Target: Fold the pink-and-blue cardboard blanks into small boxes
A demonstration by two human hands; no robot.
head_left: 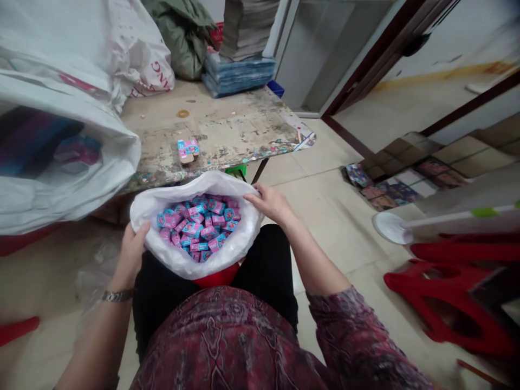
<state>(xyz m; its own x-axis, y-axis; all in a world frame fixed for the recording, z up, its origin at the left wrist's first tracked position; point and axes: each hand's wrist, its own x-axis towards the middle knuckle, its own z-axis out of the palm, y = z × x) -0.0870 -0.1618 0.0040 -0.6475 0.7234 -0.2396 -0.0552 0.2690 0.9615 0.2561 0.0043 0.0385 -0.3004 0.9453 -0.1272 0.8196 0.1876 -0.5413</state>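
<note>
A white woven sack (239, 252) stands between my knees with its mouth spread wide and its rim rolled outward. Inside it lie many small pink and blue boxes (197, 227) in a loose heap. My left hand (133, 244) grips the rim at the left, thumb over the edge. On the far right side of the rim, my right hand (270, 203) pinches the sack with thumb and fingers. One pink and blue box (188, 150) with an open flap sits on the worn table (227, 122) beyond the sack.
A big white bag (117, 173) with pink, blue and dark contents bulges at the left. Stacked blue sheets (239, 73) and a green sack (182, 38) are at the table's back. Red plastic stools (442, 309) stand at the right; cartons (406, 157) line the floor behind.
</note>
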